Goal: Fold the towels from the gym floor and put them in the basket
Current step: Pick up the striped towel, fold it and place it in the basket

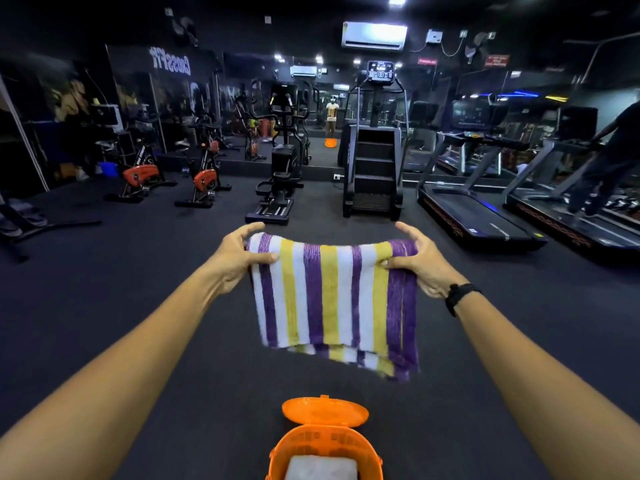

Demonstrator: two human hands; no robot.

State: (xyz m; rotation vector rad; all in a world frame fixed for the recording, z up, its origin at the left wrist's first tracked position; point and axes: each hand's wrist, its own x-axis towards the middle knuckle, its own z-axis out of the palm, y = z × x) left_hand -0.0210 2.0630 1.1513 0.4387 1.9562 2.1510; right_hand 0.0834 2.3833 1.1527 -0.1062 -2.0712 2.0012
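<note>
Soft, light striped towel (pixel 334 292), folded double, pinched at top corners by left hand (pixel 239 258) and right hand (pixel 420 263); best held there above open basket (pixel 325 441).

I see dark gym floor (pixel 138 306); on it orange basket (pixel 325 448), lid open, plus bikes, stepper (pixel 374 168), treadmills.

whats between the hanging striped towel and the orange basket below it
Nothing: the head view shows only bare dark floor between the striped towel and the orange basket, whose lid stands open.
</note>
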